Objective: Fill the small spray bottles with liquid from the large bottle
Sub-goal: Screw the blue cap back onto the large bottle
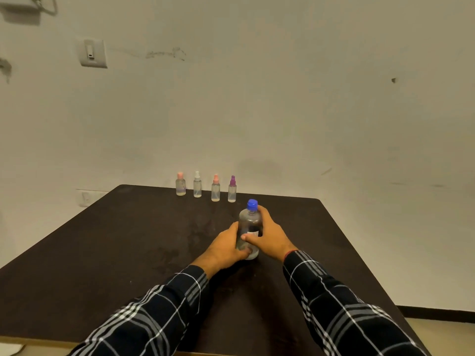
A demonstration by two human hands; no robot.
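Both hands, left [223, 249] and right [270, 233], are gripping the capped bottle [249, 227] standing on the table [128, 240].

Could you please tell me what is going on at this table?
A person grips the large bottle with both hands: the left hand low on its body, the right hand higher up. It is upright on the dark table with its blue cap on. Four small spray bottles stand in a row at the far edge, tops on.

Large bottle [250, 227] label: unreadable; no legible text.
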